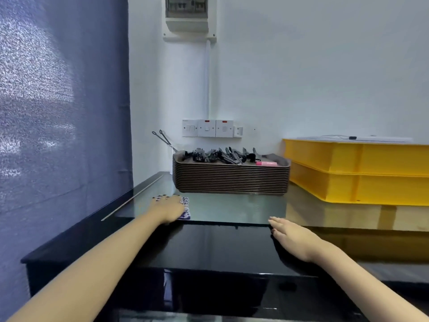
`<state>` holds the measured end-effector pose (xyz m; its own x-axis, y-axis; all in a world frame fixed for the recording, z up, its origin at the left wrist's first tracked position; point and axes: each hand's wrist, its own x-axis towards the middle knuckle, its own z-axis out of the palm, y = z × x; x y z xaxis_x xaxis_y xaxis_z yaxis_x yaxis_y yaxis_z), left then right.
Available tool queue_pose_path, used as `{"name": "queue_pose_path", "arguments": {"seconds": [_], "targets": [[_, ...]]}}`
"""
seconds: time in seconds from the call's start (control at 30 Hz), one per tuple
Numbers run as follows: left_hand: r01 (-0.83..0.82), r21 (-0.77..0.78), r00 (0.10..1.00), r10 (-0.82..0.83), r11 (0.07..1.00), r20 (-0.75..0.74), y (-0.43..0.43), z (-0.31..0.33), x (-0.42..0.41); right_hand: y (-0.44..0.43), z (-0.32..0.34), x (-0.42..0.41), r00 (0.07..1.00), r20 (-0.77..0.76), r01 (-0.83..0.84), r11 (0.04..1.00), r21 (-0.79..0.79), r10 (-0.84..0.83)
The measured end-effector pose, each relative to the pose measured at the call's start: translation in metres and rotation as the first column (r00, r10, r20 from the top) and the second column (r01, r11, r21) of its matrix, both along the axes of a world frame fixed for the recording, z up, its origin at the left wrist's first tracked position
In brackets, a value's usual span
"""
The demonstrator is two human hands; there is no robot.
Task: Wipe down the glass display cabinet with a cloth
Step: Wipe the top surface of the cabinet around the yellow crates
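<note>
1. Flat left hand [168, 209], fingers straight, presses cloth [186, 206] on glass cabinet top [227, 208].
2. Flat right hand [291, 238], fingers straight, rests on the cabinet's dark front.
3. Behind: tray stack [232, 180], yellow crates [359, 175]; blue curtain [58, 112] left, white wall [313, 66].

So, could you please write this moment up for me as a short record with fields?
surface: glass cabinet top
left hand: flat on the patterned cloth, pressing it to the glass
right hand: open, resting on the dark glossy surface nearer the camera, holding nothing
behind: stack of brown trays carrying tongs
right: yellow crates
left: blue curtain
</note>
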<state>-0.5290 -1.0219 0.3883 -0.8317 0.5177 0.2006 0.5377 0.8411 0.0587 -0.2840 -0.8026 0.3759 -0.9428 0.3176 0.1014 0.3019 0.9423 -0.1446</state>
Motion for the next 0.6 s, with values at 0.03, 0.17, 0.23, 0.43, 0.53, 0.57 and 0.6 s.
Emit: {"name": "queue_pose_path", "arguments": {"seconds": [0.03,0.17,0.23,0.43,0.53,0.57,0.6], "targets": [[0.058,0.0,0.998,-0.058,0.998,-0.011,0.012,-0.002,0.017,0.0,0.001,0.001,1.0,0.003,-0.006,1.0,-0.001,0.006],[0.271,-0.022,0.963,-0.271,0.962,0.004,0.033,-0.01,0.079,-0.003,0.004,0.003,1.0,0.016,-0.007,1.0,-0.019,0.007],[0.318,-0.01,0.948,-0.319,0.948,-0.007,0.016,-0.014,0.094,-0.005,0.005,0.004,1.0,0.011,-0.003,1.0,-0.027,0.003],[0.04,0.01,0.997,-0.039,0.999,-0.063,-0.092,-0.022,0.054,-0.001,0.001,-0.001,1.0,-0.002,-0.01,1.0,-0.025,0.01],[-0.11,0.034,0.994,0.11,0.993,-0.008,-0.123,-0.016,0.022,0.001,-0.001,-0.004,1.0,0.009,-0.009,1.0,-0.006,0.01],[-0.137,0.034,0.991,0.137,0.99,0.0,-0.124,-0.017,0.013,0.002,-0.002,-0.004,1.0,0.015,-0.009,1.0,0.003,0.009],[-0.162,0.045,0.987,0.162,0.986,0.009,-0.122,-0.016,0.006,0.002,-0.002,-0.006,1.0,0.016,-0.007,1.0,0.008,0.007]]}}
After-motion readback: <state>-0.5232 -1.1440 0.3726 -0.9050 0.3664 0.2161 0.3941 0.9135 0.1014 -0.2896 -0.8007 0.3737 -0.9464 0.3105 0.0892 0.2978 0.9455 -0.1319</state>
